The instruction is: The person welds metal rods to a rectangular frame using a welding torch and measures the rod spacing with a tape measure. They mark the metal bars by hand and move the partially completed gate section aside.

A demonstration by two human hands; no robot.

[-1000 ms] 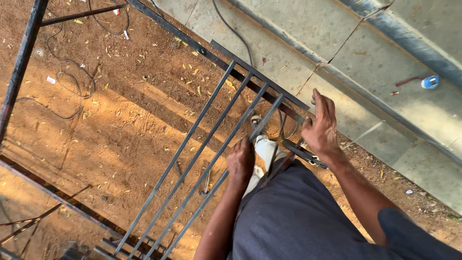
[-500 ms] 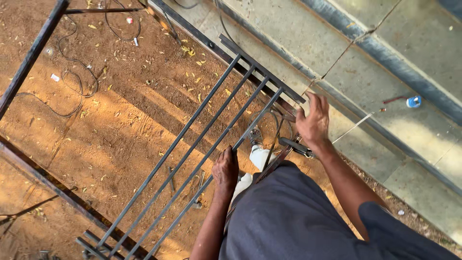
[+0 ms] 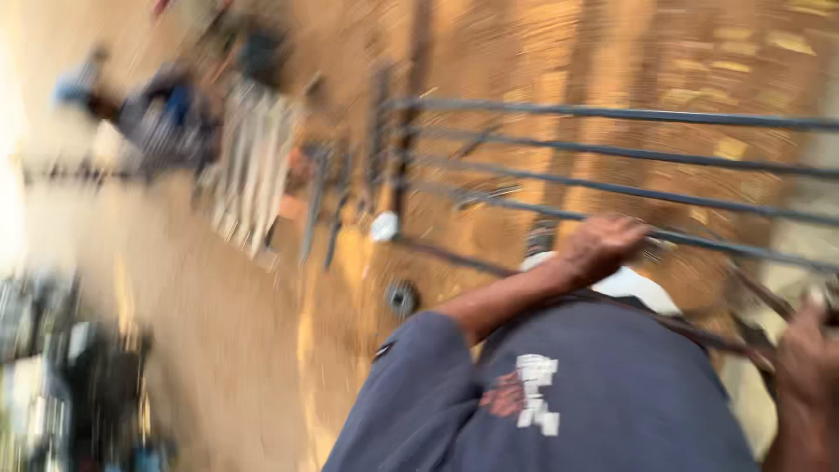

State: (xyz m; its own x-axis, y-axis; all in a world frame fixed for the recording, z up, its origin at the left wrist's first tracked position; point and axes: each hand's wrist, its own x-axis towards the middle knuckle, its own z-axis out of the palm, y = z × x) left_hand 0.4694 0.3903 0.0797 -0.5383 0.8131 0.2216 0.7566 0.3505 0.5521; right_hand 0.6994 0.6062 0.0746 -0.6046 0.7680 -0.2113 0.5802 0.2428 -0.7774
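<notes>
A metal grille (image 3: 612, 153) of several long parallel bars lies over the orange dirt, running from the middle to the right edge. My left hand (image 3: 603, 246) is closed around the nearest bar. My right hand (image 3: 808, 358) sits at the right edge, blurred, and looks wrapped around the end rail of the same grille. Just below the left hand, my white shoe (image 3: 634, 284) shows against the grille. My dark blue-grey clothing (image 3: 594, 393) fills the bottom centre. The whole view is smeared by motion.
At the top left another person (image 3: 157, 114) crouches beside a stack of pale metal strips (image 3: 253, 166). A small white object (image 3: 383, 225) and a dark round one (image 3: 402, 297) lie on the dirt. Dark clutter (image 3: 87, 376) fills the bottom left.
The view has swung sharply and blurred, bringing the other person and the clutter into sight. Both hands stay on the grille, and the concrete slab has left the view.
</notes>
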